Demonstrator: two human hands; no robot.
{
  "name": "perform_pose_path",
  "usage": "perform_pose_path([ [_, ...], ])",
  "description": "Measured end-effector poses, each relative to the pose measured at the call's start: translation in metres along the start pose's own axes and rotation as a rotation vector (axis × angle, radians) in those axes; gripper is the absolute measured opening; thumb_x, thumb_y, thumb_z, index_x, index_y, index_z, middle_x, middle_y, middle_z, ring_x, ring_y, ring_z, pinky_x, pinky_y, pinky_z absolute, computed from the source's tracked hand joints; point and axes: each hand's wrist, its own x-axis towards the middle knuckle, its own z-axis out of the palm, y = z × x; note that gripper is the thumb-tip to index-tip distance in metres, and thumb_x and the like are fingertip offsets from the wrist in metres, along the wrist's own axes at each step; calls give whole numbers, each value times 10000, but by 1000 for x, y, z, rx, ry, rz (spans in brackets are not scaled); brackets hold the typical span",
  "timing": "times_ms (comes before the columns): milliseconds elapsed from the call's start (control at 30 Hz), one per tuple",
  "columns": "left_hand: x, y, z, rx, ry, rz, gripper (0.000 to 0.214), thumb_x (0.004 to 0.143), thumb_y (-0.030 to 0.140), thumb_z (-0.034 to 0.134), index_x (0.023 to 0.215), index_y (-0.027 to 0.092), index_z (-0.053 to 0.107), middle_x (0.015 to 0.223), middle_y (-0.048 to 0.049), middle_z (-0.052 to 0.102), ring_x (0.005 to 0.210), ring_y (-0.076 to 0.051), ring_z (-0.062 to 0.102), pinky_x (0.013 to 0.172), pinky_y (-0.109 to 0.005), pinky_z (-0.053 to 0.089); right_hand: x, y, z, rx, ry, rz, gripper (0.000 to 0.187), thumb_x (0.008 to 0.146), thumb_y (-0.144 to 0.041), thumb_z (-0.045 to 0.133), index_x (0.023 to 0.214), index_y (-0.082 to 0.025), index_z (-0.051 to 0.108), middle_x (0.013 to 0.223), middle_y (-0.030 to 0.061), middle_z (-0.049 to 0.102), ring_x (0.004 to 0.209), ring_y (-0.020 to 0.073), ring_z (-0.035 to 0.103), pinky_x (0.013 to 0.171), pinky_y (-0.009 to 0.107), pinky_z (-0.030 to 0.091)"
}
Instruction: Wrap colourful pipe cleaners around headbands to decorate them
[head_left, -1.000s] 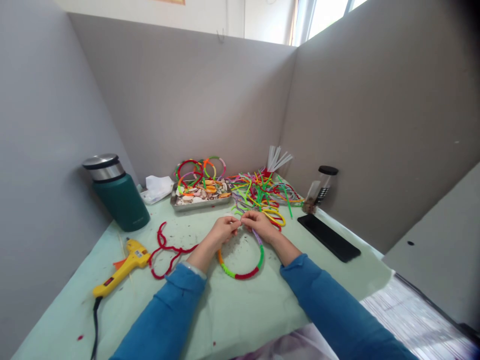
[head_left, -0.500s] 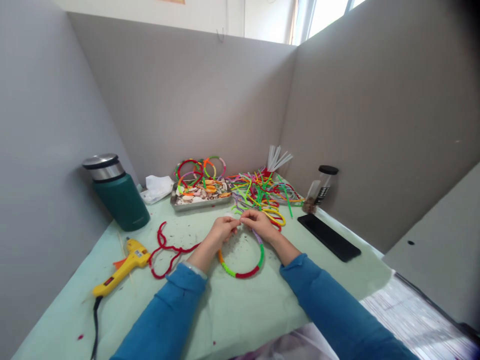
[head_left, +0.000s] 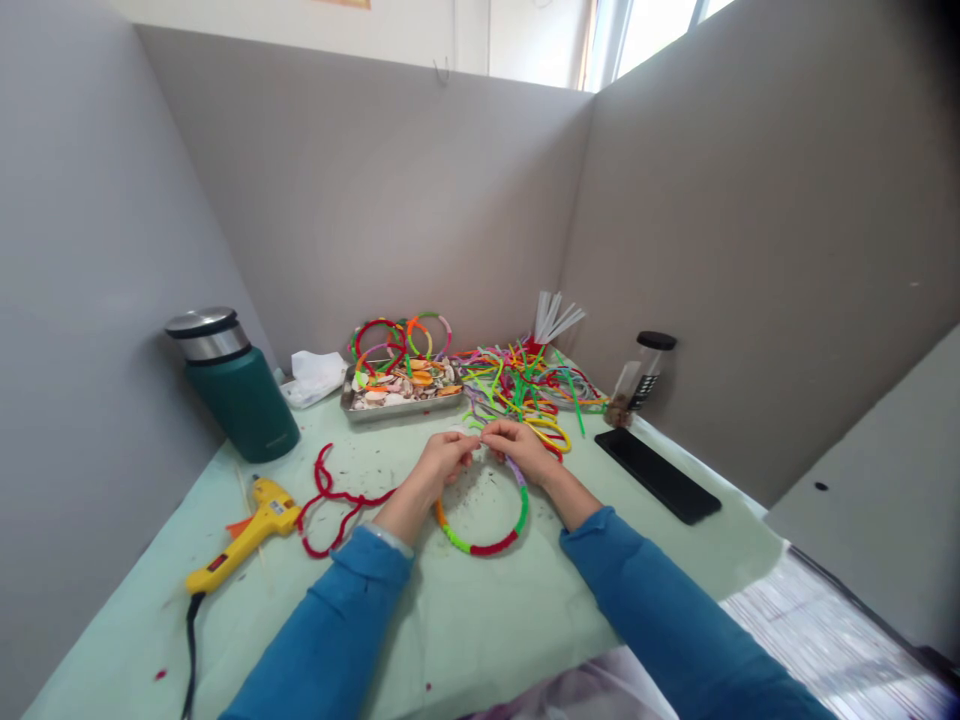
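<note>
A ring wrapped in coloured pipe cleaners [head_left: 493, 548], with orange, lime, red, green and lilac sections, hangs or lies below my two hands over the table. My left hand [head_left: 448, 457] is closed in a pinch at the ring's upper left. Close beside it, my right hand [head_left: 517, 447] pinches the ring's upper right, above the lilac section. The fingertips almost meet at the far side of the ring, and they hide what lies between them. A bent red pipe cleaner [head_left: 352, 497] lies left of my left forearm.
A yellow glue gun [head_left: 251, 535] and a green bottle [head_left: 240, 395] are at left. Behind my hands stand a metal tray [head_left: 405, 408] of shells with finished rings and a heap of pipe cleaners [head_left: 525, 380]. A black phone [head_left: 656, 473] and a clear bottle [head_left: 645, 375] are at right.
Almost nothing differs. My hands hold the same pinch at the top of the ring, with only a very slight shift of the fingers.
</note>
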Motion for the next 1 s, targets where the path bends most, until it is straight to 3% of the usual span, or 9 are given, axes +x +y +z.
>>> perform_pose_path([
  [433,0,-1,-2,33,-35,15,284,688,373,634,626,153,466,476,43,443,302,-10,233,324,-196,100,2,5,-1,-16,-56,28,218,727,-356,612,737,-141,580,564,-37,476,506,84,391,491,225,289],
  [700,1,-2,-5,1,-133,10,301,670,391,650,637,155,466,484,43,454,298,-4,216,323,-200,83,1,2,2,-1,-22,19,222,706,-350,623,743,-133,590,565,-33,481,510,85,385,490,225,276],
  [1000,2,-4,-3,3,-129,56,277,682,398,631,672,158,493,493,53,437,304,-6,229,327,-196,89,0,0,4,-9,5,-19,193,723,-345,605,750,-156,576,575,-37,484,516,92,402,501,226,298],
])
